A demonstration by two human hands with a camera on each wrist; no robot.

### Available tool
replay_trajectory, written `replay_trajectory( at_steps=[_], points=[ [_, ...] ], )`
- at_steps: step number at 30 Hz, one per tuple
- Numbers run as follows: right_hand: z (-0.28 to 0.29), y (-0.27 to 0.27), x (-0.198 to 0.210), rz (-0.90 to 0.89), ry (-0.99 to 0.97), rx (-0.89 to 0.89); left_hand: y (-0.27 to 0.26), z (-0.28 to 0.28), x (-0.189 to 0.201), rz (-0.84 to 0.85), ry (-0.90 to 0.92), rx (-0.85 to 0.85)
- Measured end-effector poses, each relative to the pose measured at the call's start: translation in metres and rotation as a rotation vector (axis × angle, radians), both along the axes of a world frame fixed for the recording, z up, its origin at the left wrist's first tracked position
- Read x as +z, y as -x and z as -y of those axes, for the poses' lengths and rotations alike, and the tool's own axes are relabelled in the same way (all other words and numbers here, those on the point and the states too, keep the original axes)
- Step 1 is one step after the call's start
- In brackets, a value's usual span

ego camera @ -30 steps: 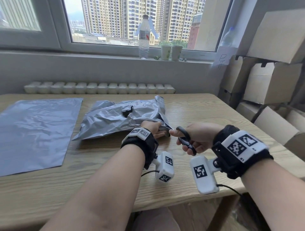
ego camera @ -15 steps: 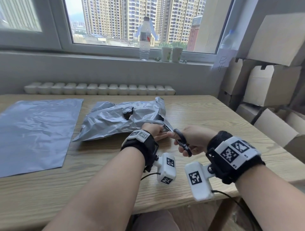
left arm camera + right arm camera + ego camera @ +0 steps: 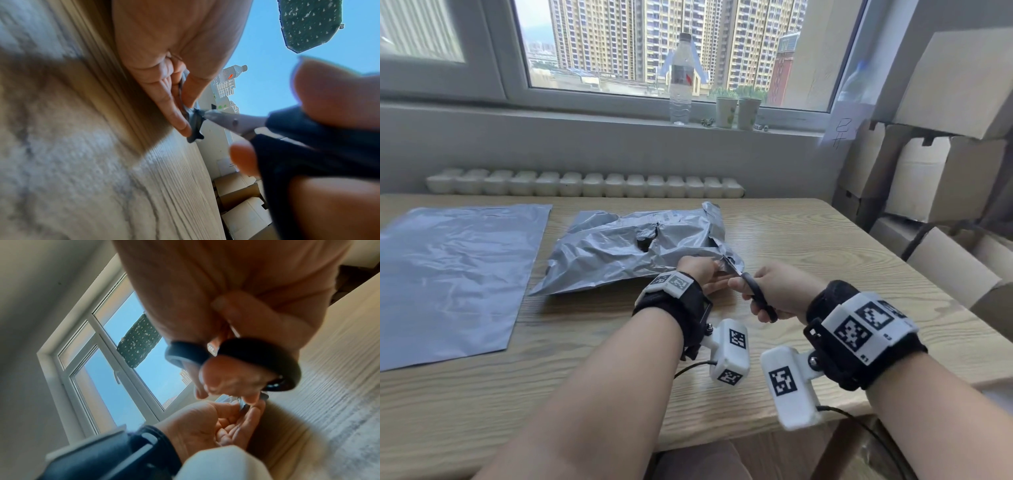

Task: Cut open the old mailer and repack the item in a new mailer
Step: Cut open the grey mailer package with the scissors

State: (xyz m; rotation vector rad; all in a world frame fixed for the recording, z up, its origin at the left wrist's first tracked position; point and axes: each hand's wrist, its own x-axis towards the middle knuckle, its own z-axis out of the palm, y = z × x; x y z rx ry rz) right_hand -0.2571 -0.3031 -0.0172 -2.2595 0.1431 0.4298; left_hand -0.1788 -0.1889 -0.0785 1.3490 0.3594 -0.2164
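left hand (image 3: 697,270) pinched the old mailer (image 3: 619,253) corner; at its 3 o'clock, right hand (image 3: 779,291) gripped scissors (image 3: 751,291), blades on it.

The old mailer (image 3: 626,253) is a crinkled, bulging grey plastic bag lying on the desk (image 3: 808,240), with a small torn hole showing dark in its top and a printed label near its far edge. The new mailer (image 3: 452,274) lies flat and smooth just to its left, unopened
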Motion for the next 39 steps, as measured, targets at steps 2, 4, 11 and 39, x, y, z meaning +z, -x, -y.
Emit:
replay_trajectory(
  at_steps=[2,4,11,39],
  points=[
    [0.004,0.0,0.002,-0.004,-0.036,-0.022,0.001,0.001,0.0,0.008,0.018,0.01],
    [0.007,0.001,0.002,-0.002,-0.044,-0.021,0.002,0.001,0.001,0.013,0.05,0.005],
    [0.006,0.0,0.007,-0.148,0.024,0.019,0.0,-0.001,-0.001,0.042,0.037,-0.035],
    [-0.007,-0.008,0.007,-0.242,-0.067,-0.049,0.002,-0.012,0.005,0.015,0.039,-0.071]
  ],
)
